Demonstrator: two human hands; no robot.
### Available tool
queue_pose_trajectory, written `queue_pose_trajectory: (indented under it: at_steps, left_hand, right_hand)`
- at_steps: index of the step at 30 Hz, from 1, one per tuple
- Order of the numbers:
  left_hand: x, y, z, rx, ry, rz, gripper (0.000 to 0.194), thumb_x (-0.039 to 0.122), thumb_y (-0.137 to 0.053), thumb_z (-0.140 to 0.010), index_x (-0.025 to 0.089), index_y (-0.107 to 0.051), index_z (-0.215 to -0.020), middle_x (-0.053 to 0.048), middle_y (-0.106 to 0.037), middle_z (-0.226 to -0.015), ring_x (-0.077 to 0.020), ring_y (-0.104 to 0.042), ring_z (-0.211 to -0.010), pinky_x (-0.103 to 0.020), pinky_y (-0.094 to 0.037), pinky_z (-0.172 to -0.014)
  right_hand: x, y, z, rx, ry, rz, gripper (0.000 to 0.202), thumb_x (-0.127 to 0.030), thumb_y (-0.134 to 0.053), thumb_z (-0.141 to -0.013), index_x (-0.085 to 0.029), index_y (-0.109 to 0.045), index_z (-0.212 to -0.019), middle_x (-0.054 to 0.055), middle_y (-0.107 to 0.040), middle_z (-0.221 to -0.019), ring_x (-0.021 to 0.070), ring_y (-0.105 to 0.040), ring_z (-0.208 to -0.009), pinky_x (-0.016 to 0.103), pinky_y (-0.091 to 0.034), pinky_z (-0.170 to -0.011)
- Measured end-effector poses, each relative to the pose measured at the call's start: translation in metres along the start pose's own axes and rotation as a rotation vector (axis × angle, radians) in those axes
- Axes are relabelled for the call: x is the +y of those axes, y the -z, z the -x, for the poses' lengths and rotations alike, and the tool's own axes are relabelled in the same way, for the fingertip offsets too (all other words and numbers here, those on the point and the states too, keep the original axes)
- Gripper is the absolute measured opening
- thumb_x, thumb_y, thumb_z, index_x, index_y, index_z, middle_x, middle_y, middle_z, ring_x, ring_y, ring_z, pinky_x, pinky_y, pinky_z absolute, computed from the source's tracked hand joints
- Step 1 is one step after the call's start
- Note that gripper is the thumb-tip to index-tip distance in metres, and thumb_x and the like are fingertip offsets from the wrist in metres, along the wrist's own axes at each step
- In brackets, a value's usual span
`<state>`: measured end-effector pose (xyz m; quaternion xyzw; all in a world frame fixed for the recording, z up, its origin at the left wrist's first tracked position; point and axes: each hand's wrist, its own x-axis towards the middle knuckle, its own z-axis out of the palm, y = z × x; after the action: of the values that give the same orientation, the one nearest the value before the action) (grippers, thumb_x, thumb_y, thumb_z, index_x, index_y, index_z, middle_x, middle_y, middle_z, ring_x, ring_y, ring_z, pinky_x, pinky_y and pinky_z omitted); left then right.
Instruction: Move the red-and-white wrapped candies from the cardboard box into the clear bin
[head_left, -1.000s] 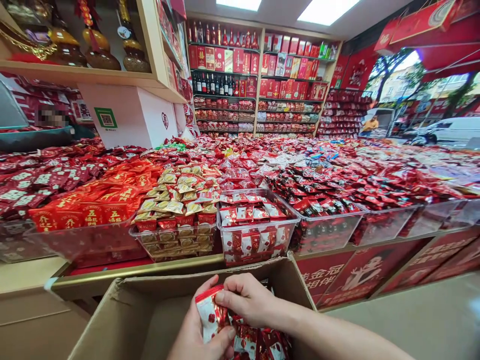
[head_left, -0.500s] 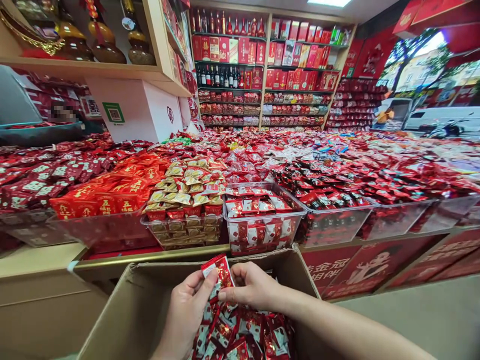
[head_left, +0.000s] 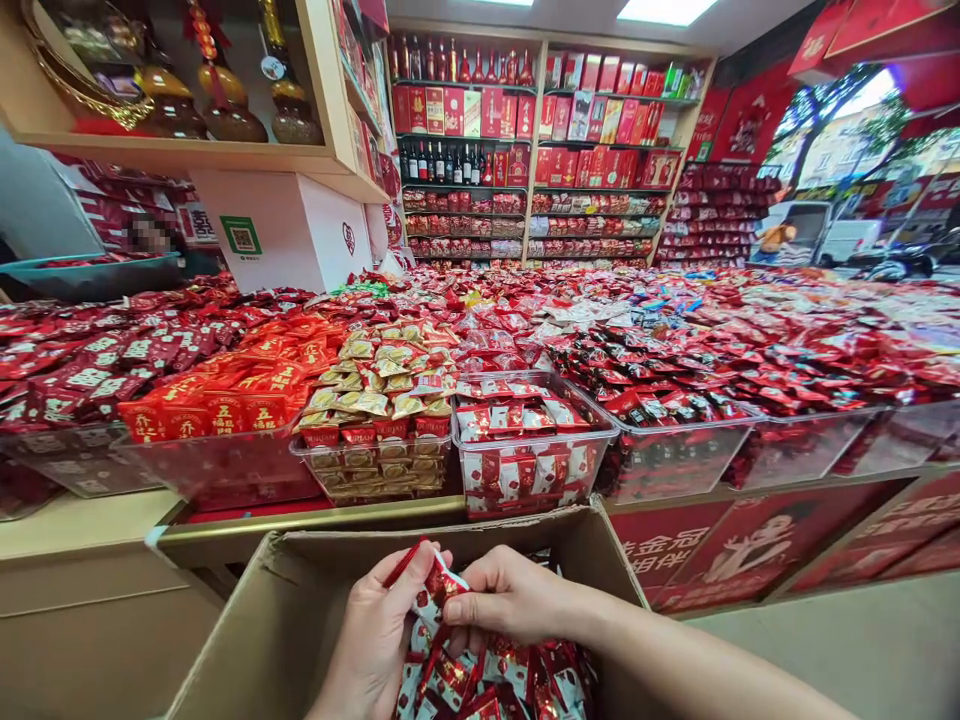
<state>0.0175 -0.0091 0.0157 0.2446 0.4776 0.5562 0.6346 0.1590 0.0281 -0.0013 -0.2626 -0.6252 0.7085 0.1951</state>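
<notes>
Over an open cardboard box (head_left: 300, 570), my left hand (head_left: 382, 615) pinches a red and white candy packet (head_left: 436, 590) between thumb and fingers. My right hand (head_left: 510, 597) grips the same packet from its right side, with the thumb on top. Below both hands, many similar red and white packets (head_left: 506, 665) lie loose in the box. Just beyond the box stands a clear plastic bin (head_left: 534, 440) with packets of a like pattern, some upright in rows along its front wall.
Left of that bin is one of gold packets (head_left: 382, 440), then orange-red ones (head_left: 225, 400). Dark red packets (head_left: 660, 390) fill a bin to the right. Shelves (head_left: 536, 150) of bottles and boxes stand behind. A wooden cabinet (head_left: 225, 155) overhangs at upper left.
Both hands and the packet sit slightly lower, and the packet is now tilted and bent between them. The whole view has shifted slightly.
</notes>
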Motion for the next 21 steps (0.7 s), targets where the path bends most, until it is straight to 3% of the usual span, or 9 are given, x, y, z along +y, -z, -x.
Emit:
queue_pose_trajectory:
  at_steps: [3,5,7,10,12,15,17,21]
  left_hand:
    - [-0.001,0.002,-0.002,0.055,0.024,0.083,0.026,0.032,-0.075,-0.054,0.016,-0.067,-0.073,-0.001,-0.069,-0.060,-0.0121,-0.059,-0.050,-0.020,-0.047,-0.045]
    - [-0.001,0.002,-0.005,0.078,0.034,0.099,0.030,0.031,-0.078,-0.049,0.015,-0.067,-0.071,-0.001,-0.069,-0.059,-0.0134,-0.060,-0.050,-0.020,-0.046,-0.044]
    - [-0.003,0.004,-0.008,0.094,0.048,0.079,0.033,0.031,-0.079,-0.045,0.014,-0.067,-0.071,-0.002,-0.069,-0.056,-0.0145,-0.059,-0.046,-0.021,-0.044,-0.041]
    - [-0.009,0.009,-0.015,0.088,0.053,0.038,0.037,0.031,-0.078,-0.047,0.014,-0.067,-0.077,-0.001,-0.069,-0.052,-0.0137,-0.056,-0.039,-0.022,-0.041,-0.037]
    - [-0.015,0.013,-0.019,0.049,0.059,0.032,0.040,0.031,-0.078,-0.048,0.014,-0.067,-0.083,-0.001,-0.069,-0.053,-0.0126,-0.055,-0.038,-0.021,-0.039,-0.037]
    - [-0.016,0.015,-0.022,0.026,0.097,0.058,0.049,0.031,-0.080,-0.043,0.015,-0.066,-0.088,-0.001,-0.070,-0.058,-0.0133,-0.057,-0.042,-0.020,-0.039,-0.037]
    - [-0.010,0.014,-0.019,-0.011,0.127,0.100,0.055,0.033,-0.079,-0.044,0.018,-0.063,-0.095,-0.002,-0.071,-0.065,-0.0156,-0.060,-0.048,-0.022,-0.042,-0.042]
    - [0.005,0.012,-0.009,-0.107,0.155,0.094,0.049,0.040,-0.072,-0.055,0.017,-0.060,-0.096,-0.006,-0.071,-0.071,-0.0190,-0.063,-0.059,-0.027,-0.047,-0.053]
  right_hand:
    - [0.001,0.000,-0.003,-0.046,-0.003,-0.029,0.043,-0.054,-0.056,-0.066,-0.011,-0.058,-0.068,0.000,-0.056,-0.058,0.0068,-0.048,-0.046,0.021,-0.040,-0.051]
    - [0.002,0.001,-0.003,-0.028,-0.014,0.070,0.044,-0.055,-0.051,-0.070,-0.011,-0.058,-0.069,0.000,-0.055,-0.057,0.0081,-0.049,-0.047,0.021,-0.040,-0.050]
    - [0.002,0.002,-0.001,0.136,0.037,0.340,0.044,-0.055,-0.048,-0.073,-0.011,-0.058,-0.072,0.001,-0.057,-0.062,0.0103,-0.050,-0.054,0.022,-0.040,-0.053]
    - [-0.002,0.003,0.006,0.392,0.337,0.895,0.051,-0.056,-0.055,-0.067,-0.013,-0.054,-0.094,0.006,-0.058,-0.088,0.0152,-0.051,-0.075,0.024,-0.041,-0.064]
    - [-0.006,0.003,0.009,0.340,0.568,1.258,0.055,-0.053,-0.056,-0.068,-0.014,-0.048,-0.105,0.009,-0.054,-0.104,0.0174,-0.048,-0.085,0.028,-0.040,-0.071]
    - [-0.012,0.000,0.013,0.205,0.776,1.658,0.023,-0.031,-0.044,-0.083,-0.015,-0.051,-0.098,0.005,-0.057,-0.100,0.0161,-0.047,-0.080,0.029,-0.037,-0.064]
    - [-0.018,-0.003,0.018,0.212,0.866,1.745,0.017,-0.020,-0.038,-0.085,-0.015,-0.054,-0.091,0.004,-0.059,-0.095,0.0136,-0.047,-0.074,0.027,-0.035,-0.058]
    - [-0.051,0.004,0.037,0.276,0.969,1.708,0.019,-0.021,-0.039,-0.086,-0.014,-0.054,-0.094,0.004,-0.059,-0.102,0.0119,-0.047,-0.072,0.026,-0.035,-0.059]
